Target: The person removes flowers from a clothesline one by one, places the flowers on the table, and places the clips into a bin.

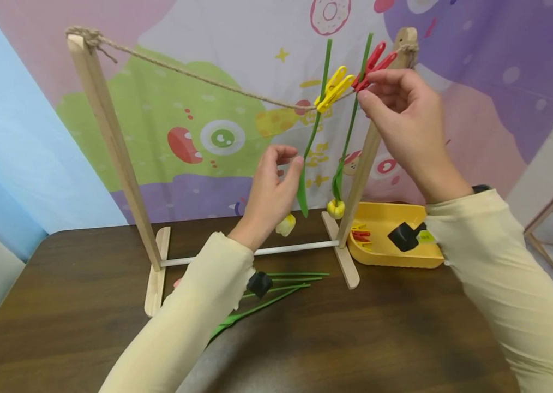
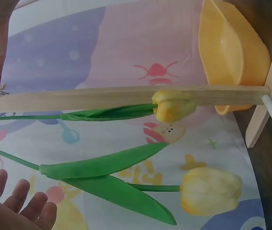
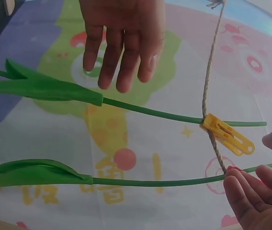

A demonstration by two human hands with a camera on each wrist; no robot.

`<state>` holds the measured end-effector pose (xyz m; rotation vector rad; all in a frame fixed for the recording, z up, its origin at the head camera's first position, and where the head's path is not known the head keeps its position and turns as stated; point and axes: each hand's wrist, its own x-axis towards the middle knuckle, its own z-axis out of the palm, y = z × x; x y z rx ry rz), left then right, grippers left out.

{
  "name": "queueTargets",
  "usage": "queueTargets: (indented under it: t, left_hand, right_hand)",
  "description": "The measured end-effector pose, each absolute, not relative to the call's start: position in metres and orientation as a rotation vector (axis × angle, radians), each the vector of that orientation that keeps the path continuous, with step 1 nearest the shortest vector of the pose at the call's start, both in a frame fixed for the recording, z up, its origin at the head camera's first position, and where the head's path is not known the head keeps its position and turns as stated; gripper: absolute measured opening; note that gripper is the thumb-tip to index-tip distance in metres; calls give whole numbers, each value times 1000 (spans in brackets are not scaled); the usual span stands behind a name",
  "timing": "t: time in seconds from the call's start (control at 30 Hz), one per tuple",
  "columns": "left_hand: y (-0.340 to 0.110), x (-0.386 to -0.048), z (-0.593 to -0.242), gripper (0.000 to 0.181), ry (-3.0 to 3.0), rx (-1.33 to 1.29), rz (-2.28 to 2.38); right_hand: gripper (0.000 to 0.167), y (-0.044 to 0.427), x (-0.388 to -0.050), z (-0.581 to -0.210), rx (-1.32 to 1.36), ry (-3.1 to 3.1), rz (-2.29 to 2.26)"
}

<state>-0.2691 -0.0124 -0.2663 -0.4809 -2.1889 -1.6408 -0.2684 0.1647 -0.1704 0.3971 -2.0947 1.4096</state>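
Two artificial tulips hang head down from a twine line [image 1: 198,76]. A yellow clothespin [image 1: 335,90] clips the stem of the pale yellow tulip [image 2: 211,190] to the line. To its right, a red clothespin [image 1: 374,65] is at the stem of the other yellow tulip [image 1: 336,209]. My right hand [image 1: 409,114] is at the red clothespin, fingertips touching its lower end, with the thumb apart from the fingers in the right wrist view. My left hand [image 1: 274,191] is beside the pale tulip's stem, its fingers loose and holding nothing.
Wooden posts [image 1: 109,125] on flat feet carry the line, joined low down by a white rod [image 1: 296,249]. A yellow tray [image 1: 394,259] with several clothespins stands behind the right foot. More green-stemmed flowers [image 1: 276,297] lie on the brown table [image 1: 355,338], partly hidden by my left sleeve.
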Motion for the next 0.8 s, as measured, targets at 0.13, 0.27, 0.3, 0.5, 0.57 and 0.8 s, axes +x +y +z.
queueTargets:
  t: [0.13, 0.27, 0.3, 0.5, 0.57, 0.8]
  left_hand:
    - [-9, -274, -265, 30, -2193, -488, -1652]
    - [-6, -278, -264, 31, -2202, -492, -1654]
    - [-5, -279, -264, 32, -2204, -493, -1656]
    - [0, -283, -264, 30, -2226, -503, -1689]
    - [2, -284, -264, 30, -2231, -516, -1697]
    - [6, -287, -261, 33, -2236, -543, -1708]
  right_hand:
    - [28, 164, -270, -168, 397, -2114, 1373]
    - [28, 162, -271, -165, 395, -2129, 1339]
    - [29, 161, -271, -164, 393, -2134, 1330]
    - [32, 159, -271, -159, 380, -2198, 1220]
    - [34, 159, -271, -158, 373, -2223, 1184]
    - [37, 158, -272, -154, 386, -2294, 1125]
